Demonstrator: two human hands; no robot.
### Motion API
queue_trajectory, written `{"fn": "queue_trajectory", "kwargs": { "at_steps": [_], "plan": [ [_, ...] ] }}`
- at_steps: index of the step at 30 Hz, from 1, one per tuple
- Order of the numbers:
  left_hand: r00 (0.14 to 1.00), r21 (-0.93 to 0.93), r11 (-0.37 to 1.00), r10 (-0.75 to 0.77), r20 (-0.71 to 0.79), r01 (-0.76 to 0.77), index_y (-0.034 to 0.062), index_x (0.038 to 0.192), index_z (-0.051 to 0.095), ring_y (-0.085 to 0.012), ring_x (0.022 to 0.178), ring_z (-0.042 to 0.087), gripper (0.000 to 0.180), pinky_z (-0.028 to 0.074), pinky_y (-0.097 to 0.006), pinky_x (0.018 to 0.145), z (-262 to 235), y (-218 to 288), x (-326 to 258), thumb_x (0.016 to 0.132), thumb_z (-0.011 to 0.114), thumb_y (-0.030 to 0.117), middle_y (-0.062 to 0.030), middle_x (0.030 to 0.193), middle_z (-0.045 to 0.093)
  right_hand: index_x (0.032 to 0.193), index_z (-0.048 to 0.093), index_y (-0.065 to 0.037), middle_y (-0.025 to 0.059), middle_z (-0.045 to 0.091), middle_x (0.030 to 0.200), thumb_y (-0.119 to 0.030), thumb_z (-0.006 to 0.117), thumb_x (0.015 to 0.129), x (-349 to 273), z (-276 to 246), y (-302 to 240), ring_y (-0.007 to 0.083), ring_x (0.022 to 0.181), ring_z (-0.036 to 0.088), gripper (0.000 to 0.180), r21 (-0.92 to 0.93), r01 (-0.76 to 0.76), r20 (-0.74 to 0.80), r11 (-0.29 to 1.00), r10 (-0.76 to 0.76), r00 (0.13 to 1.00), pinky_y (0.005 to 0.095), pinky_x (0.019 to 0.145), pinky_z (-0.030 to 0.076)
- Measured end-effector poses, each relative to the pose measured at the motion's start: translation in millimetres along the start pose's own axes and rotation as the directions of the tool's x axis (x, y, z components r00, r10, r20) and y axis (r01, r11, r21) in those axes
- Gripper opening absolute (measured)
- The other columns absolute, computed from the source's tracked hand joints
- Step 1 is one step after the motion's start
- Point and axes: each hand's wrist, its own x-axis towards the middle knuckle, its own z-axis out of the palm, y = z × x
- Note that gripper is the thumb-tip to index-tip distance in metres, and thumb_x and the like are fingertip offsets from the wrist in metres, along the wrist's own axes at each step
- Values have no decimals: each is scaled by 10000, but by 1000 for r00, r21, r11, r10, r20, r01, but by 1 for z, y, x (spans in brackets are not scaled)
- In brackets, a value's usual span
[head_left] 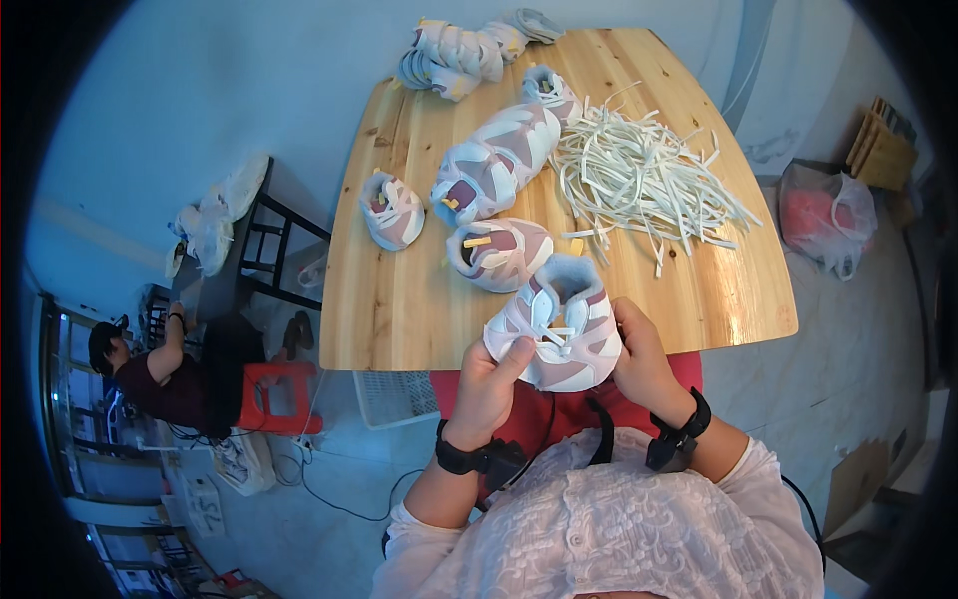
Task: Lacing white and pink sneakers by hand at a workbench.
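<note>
A white and mauve shoe upper (pixel 587 349) with no sole hangs over the table's near edge, its padded grey collar pointing away from me. A short white lace (pixel 565 337) is threaded at its front, with loose ends sticking up. My left hand (pixel 486 391) grips the upper's left side, thumb on top. On the opposite side, my right hand (pixel 644 361) holds its edge, some fingers hidden behind it. Just beyond sits another upper (pixel 514 268), with a yellow tab inside. A small upper (pixel 392 212) stands alone to the left.
Nested uppers (pixel 499 160) form a row across the wooden table (pixel 399 309), with more piled (pixel 454 55) at the far edge. Loose white laces (pixel 649 180) lie heaped at right. A red stool (pixel 279 397) and a seated person (pixel 165 379) are at left; a plastic bag (pixel 826 215) rests right.
</note>
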Motion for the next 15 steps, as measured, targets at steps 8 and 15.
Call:
{"fn": "queue_trajectory", "kwargs": {
  "at_steps": [8,15],
  "plan": [
    [991,-35,990,133,-6,-133,19,1297,453,-188,1104,548,378,412,-367,970,-14,5,3,937,530,107,-71,1197,579,920,593,-9,73,528,730,-143,597,850,7,-34,-23,164,656,513,151,-98,-55,-81,994,47,996,283,637,438],
    [967,179,960,235,-103,-214,-6,1175,554,-109,970,565,286,451,-268,844,-10,-15,6,917,586,111,-49,1089,619,855,624,-39,83,525,748,-84,683,766,6,18,-69,251,634,580,116,-483,433,65,761,-462,885,337,564,463]
  ]
}}
